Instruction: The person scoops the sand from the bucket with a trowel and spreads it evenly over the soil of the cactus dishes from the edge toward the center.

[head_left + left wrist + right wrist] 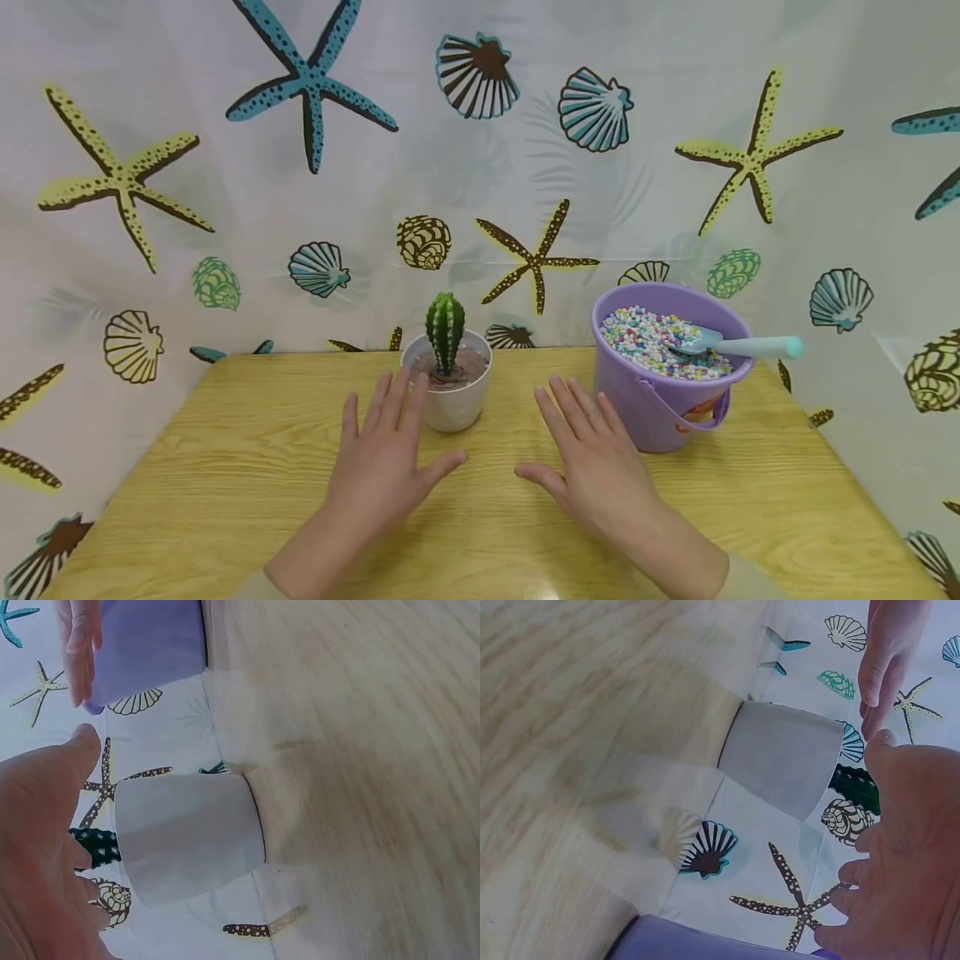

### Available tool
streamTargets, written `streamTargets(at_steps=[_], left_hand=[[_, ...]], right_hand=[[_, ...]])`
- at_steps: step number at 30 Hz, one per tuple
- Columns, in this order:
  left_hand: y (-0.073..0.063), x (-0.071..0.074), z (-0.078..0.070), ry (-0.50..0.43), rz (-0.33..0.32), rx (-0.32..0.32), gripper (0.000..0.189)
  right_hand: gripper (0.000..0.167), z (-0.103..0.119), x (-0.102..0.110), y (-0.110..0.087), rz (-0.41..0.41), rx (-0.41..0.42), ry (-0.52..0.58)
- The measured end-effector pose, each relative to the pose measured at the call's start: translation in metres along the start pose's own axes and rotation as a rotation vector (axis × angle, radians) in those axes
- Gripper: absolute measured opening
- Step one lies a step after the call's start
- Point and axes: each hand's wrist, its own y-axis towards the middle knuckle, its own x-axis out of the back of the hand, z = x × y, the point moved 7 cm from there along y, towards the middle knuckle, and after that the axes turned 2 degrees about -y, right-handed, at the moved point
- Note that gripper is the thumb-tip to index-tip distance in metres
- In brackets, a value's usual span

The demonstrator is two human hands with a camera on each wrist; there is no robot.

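Observation:
My left hand (384,458), palm down with fingers straight and thumb out, holds nothing. Its fingertips overlap the near left side of a white pot (459,410) in the head view. A green cactus (446,333) stands upright in brown soil in that pot. My right hand (596,462) is likewise spread and bare, just left of a purple bucket (652,421). Small multicoloured beads (637,329) fill much of the bucket. A light blue toy shovel (753,347) lies on them, its handle sticking out over the right rim. Both wrist views show the pot (191,836) beyond the fingers.
The wooden table (247,433) reaches back to a white cloth (420,167) printed with starfish and shells, which also runs along both sides. The bucket's handle (686,417) hangs down its front.

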Motion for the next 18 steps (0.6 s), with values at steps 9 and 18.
streamTargets(at_steps=[9,18], left_hand=[[0.013,0.003,0.01,-0.071,-0.014,0.028,0.114],[0.025,-0.002,0.018,-0.141,0.0,0.066,0.117]], right_hand=[[0.095,0.0,0.007,0.005,-0.013,0.017,-0.043],[0.094,-0.002,0.016,0.009,-0.028,0.02,-0.06]])
